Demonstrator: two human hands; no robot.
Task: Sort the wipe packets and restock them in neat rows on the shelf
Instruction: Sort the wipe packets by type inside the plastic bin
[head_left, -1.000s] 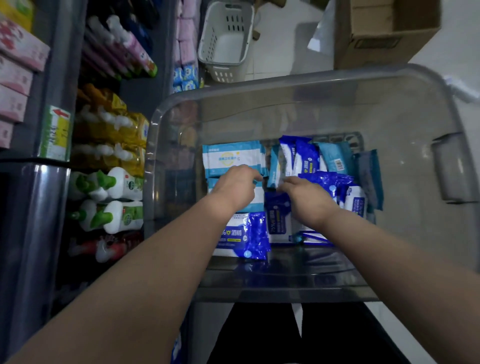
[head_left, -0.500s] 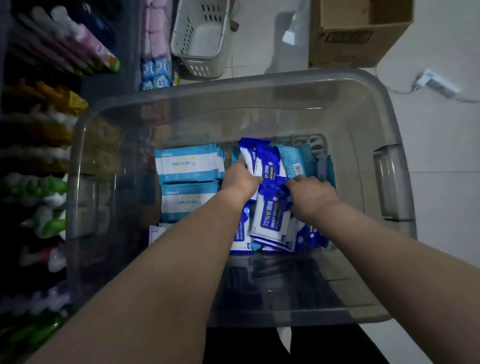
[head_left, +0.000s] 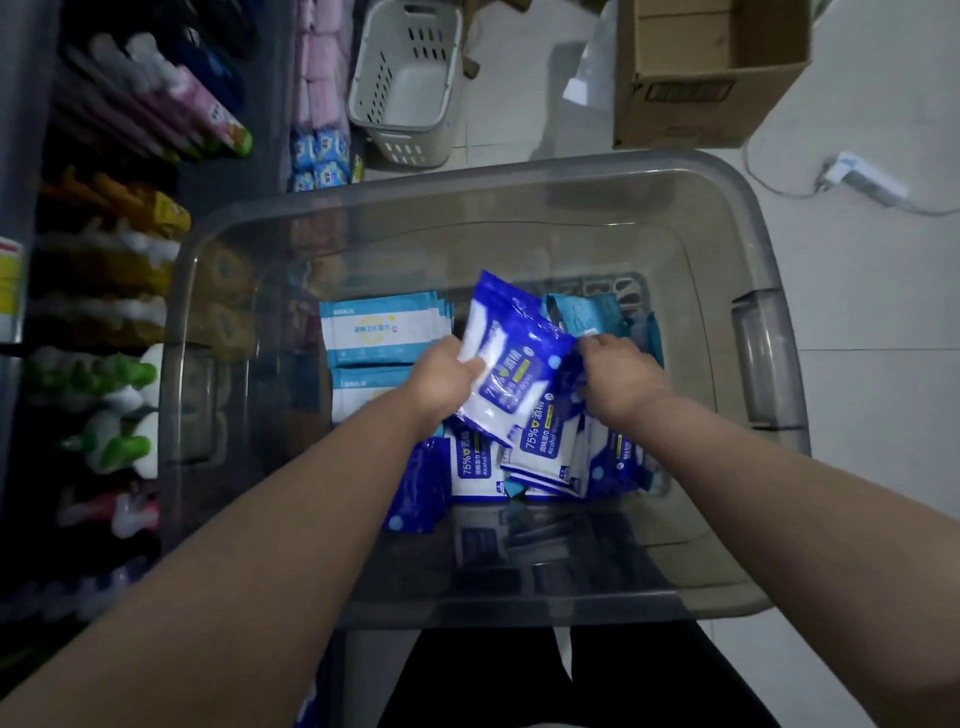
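Observation:
A clear plastic bin (head_left: 748, 249) holds wipe packets. Dark blue alcohol wipe packets (head_left: 545, 441) lie loose in its middle and right. Light blue and white packets (head_left: 379, 330) sit stacked along the left side. Teal packets (head_left: 587, 314) stand at the back right. My left hand (head_left: 447, 371) grips a small bunch of dark blue packets (head_left: 511, 353), lifted and tilted above the pile. My right hand (head_left: 618, 371) is curled over the dark blue packets on the right; what its fingers hold is hidden.
Shelves on the left carry spray bottles (head_left: 104, 410), yellow packs (head_left: 119, 244) and pink bottles (head_left: 197, 109). A white basket (head_left: 405, 83), a cardboard box (head_left: 711, 67) and a power strip (head_left: 857, 179) lie on the tiled floor beyond the bin.
My left hand has gathered dark blue packets and raised them from the pile. My right hand shifted slightly right. The view swung away from the shelves toward the bin.

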